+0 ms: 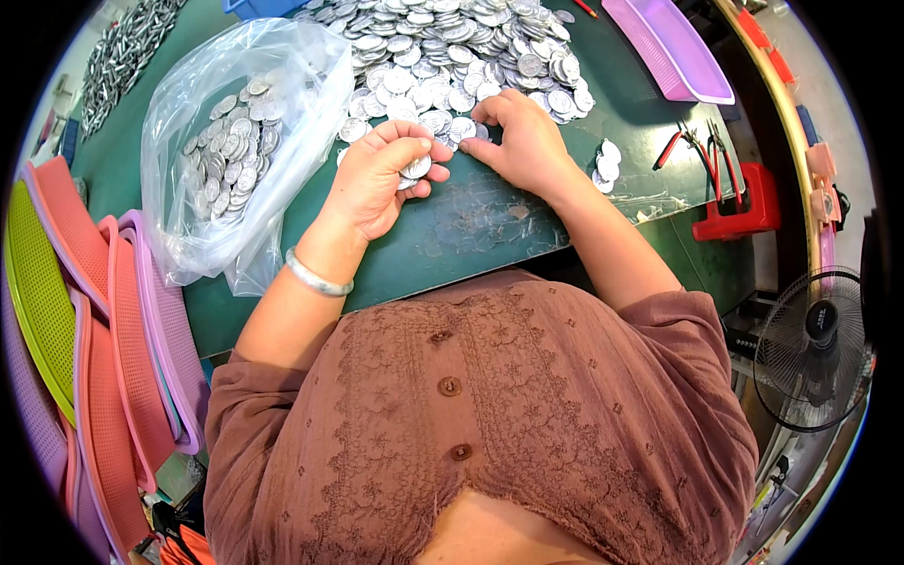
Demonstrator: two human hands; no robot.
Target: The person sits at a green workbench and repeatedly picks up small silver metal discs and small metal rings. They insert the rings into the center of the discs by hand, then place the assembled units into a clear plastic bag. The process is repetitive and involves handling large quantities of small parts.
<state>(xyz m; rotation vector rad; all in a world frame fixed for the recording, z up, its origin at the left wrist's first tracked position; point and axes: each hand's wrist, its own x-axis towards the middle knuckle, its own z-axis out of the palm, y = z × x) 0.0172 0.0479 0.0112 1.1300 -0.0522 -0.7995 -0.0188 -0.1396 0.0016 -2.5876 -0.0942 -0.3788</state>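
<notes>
The discs [447, 52] are lying in a large pile at the upper middle of the frame, covering the far part of the desk [471, 226]. A smaller heap is resting inside the clear bag [315, 66] at upper left. Judging by these amounts, the work is looking far from finished: most discs are lying loose, only a minor share is sitting bagged, and whether that share is finished or waiting I cannot tell. Near the middle of the frame, the left hand [384, 179] is holding a few discs in curled fingers, its thumb pressing on them. The right hand [523, 143] is resting at the pile's lower edge, thumb and forefinger standing slightly apart; whether they are gripping a disc, I cannot tell.
</notes>
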